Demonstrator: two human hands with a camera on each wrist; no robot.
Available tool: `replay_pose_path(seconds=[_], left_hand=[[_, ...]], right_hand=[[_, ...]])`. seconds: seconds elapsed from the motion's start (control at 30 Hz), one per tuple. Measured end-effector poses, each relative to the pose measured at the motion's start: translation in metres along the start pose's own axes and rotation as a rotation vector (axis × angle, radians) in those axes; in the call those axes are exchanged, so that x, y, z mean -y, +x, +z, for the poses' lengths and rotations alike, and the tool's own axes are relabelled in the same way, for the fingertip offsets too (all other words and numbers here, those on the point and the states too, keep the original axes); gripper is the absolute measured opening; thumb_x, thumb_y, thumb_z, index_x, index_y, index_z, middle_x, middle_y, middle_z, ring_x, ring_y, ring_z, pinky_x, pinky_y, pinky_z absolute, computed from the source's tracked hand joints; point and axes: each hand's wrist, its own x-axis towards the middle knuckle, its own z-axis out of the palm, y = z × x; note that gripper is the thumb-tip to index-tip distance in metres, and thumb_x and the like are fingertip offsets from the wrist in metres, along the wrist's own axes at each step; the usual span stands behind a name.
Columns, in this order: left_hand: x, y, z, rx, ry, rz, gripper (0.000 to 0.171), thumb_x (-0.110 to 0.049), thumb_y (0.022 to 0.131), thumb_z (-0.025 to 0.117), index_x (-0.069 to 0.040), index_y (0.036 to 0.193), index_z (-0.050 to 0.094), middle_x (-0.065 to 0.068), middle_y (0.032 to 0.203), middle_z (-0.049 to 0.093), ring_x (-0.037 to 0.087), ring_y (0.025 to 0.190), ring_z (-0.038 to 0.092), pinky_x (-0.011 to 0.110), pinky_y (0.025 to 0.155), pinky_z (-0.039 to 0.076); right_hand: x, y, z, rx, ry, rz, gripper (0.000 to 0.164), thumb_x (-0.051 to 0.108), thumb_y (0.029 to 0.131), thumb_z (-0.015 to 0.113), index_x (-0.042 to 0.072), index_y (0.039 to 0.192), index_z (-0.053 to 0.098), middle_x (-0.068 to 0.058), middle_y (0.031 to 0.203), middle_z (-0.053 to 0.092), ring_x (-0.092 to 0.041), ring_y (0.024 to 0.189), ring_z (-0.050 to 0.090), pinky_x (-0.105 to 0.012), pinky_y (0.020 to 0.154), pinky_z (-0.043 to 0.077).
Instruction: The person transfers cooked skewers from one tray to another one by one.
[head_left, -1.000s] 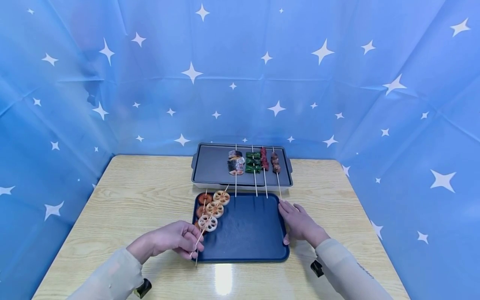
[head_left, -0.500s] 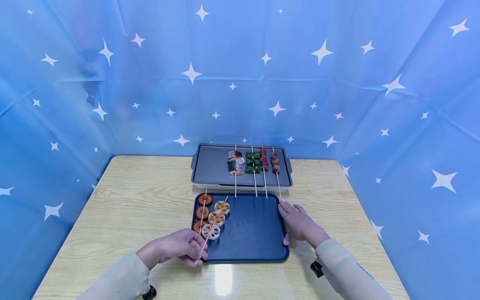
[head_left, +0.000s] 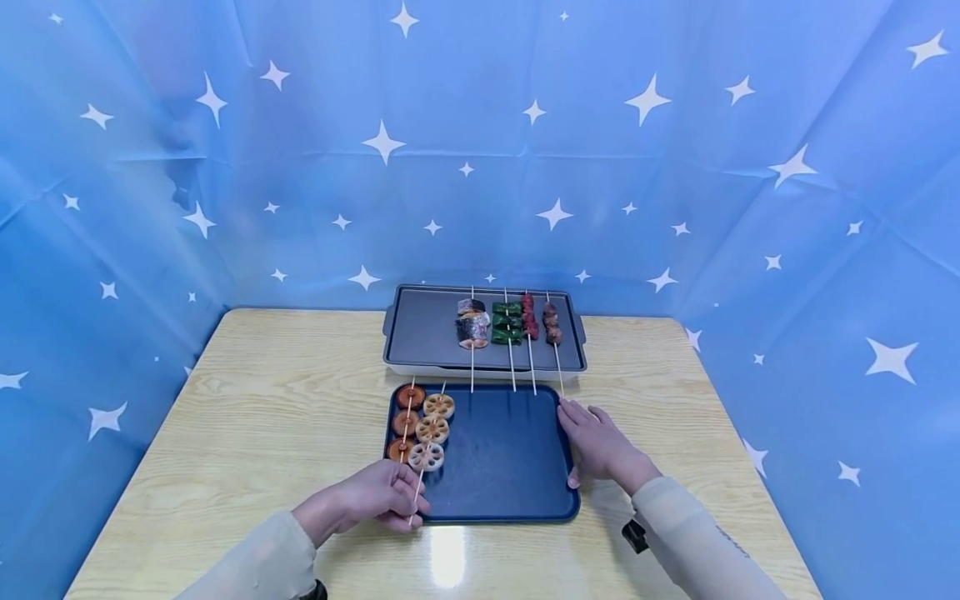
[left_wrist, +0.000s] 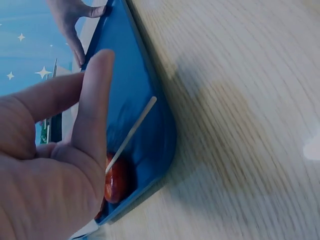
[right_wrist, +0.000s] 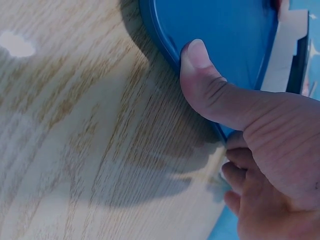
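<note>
My left hand (head_left: 375,496) pinches the bare lower end of a skewer of lotus root slices (head_left: 432,430) at the left part of a dark blue tray (head_left: 502,467). That skewer lies almost straight up the tray, beside a skewer of shiny reddish-brown rounds (head_left: 407,423) along the left edge. In the left wrist view, a bare stick end (left_wrist: 132,132) sticks out from a reddish-brown round (left_wrist: 116,182); the lotus slices are hidden there. My right hand (head_left: 603,446) rests against the tray's right edge, its thumb (right_wrist: 199,62) on the rim and its fingers along the outer side.
Behind the tray stands a dark grill plate (head_left: 420,333) on a white base. Across it lie skewers of fish pieces (head_left: 472,329), green pepper (head_left: 506,323), red meat (head_left: 529,317) and brown meat (head_left: 552,325), sticks jutting over the front. A blue star-patterned curtain (head_left: 300,167) surrounds the table.
My left hand has moved right and slightly down with the lotus root skewer, which has swung from slanting to nearly parallel with the reddish-brown one. The right hand has stayed at the tray's edge.
</note>
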Motion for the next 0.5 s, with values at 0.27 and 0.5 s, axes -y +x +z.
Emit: replay_pose_path(seconds=[0.27,0.5], left_hand=[[0.001,0.014,0.014,-0.039,0.01,0.015,0.022,0.005,0.087,0.057,0.011,0.107,0.051,0.027,0.105,0.07,0.016,0.076,0.072,0.024,0.064,0.062],[0.001,0.021,0.024,-0.074,0.056,-0.016,0.016,0.003,0.09,0.058,0.011,0.103,0.056,0.021,0.096,0.073,0.016,0.07,0.072,0.025,0.06,0.062]], right_hand=[[0.001,0.0,0.0,-0.001,0.008,-0.011,0.116,0.042,0.058,0.088,-0.009,0.147,0.033,-0.024,0.159,0.025,-0.04,0.147,0.025,-0.059,0.119,0.023],[-0.001,0.0,0.001,-0.011,-0.001,-0.01,0.116,0.041,0.057,0.088,-0.009,0.146,0.034,-0.025,0.158,0.026,-0.041,0.146,0.026,-0.059,0.118,0.024]])
